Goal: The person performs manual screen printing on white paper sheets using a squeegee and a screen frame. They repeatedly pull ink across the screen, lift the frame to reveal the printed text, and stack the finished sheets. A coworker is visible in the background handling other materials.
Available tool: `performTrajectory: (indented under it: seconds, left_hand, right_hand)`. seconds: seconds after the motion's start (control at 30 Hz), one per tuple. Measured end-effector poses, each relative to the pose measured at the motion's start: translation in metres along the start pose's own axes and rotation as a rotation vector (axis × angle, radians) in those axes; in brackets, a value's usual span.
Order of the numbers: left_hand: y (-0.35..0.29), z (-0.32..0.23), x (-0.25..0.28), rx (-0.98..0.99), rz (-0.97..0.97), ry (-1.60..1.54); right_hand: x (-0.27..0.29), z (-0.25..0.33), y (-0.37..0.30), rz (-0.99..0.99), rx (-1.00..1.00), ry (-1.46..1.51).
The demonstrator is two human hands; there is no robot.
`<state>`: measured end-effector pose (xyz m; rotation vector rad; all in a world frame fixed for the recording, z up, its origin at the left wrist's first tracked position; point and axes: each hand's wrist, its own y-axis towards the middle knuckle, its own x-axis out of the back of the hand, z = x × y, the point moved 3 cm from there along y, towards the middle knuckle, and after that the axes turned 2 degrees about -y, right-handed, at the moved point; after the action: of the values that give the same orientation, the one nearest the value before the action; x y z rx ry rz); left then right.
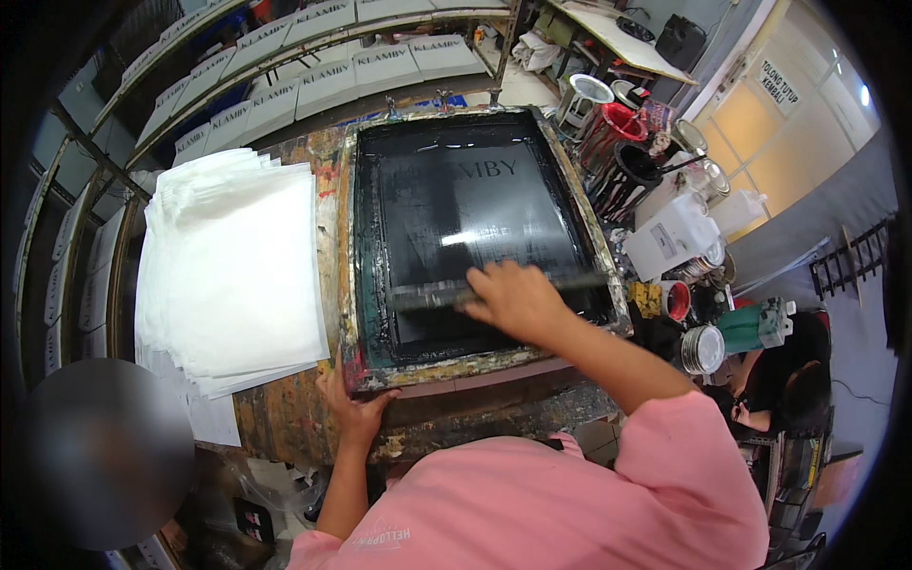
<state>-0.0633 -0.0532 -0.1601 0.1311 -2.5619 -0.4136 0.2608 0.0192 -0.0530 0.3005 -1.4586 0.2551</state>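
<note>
Stained table (285, 418), squeegee (427, 295) in right grip (513, 296)

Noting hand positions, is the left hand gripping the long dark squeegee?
No, the right hand grips the squeegee; the left hand is at the near left corner of the paint-stained rectangular frame.

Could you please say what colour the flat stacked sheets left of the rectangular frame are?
The stacked sheets are white; head view.
</note>
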Motion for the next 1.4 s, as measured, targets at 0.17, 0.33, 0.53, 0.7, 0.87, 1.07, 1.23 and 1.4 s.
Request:
performTrajectory:
  seconds: [0.17, 0.33, 0.53, 0.7, 0.87, 1.07, 1.23, 1.4]
  left_hand:
    - [0.035, -0.063, 0.004, 0.070, -0.151, -0.655]
    - [0.132, -0.110, 0.018, -0.306, -0.448, -0.705]
    - [0.302, -0.004, -0.077, 0.031, -0.140, -0.464]
    - [0.368, 0.054, -0.157, -0.541, 0.015, 0.217]
    - [0.383, 0.065, -0.178, -0.443, 0.141, 0.143]
    - [0.379, 0.028, -0.139, -0.226, 0.181, -0.364]
    - [0.293, 0.063, -0.011, 0.086, -0.073, -0.170]
    - [0.152, 0.154, 0.123, 0.162, -0.486, -0.188]
  right_hand:
    - [0.098, 0.039, -0.053, -0.181, 0.056, 0.024]
    - [0.203, 0.031, 0.011, -0.637, 0.006, -0.251]
    - [0.262, 0.004, 0.072, -0.789, 0.053, -0.175]
    - [0.283, -0.011, 0.092, -0.800, 0.143, -0.147]
    - [0.288, -0.008, 0.092, -0.766, 0.097, -0.146]
    - [0.302, 0.011, 0.088, -0.736, -0.040, -0.118]
    - [0.293, 0.030, 0.075, -0.817, 0.006, -0.086]
    - [0.266, 0.028, 0.062, -0.785, -0.050, -0.027]
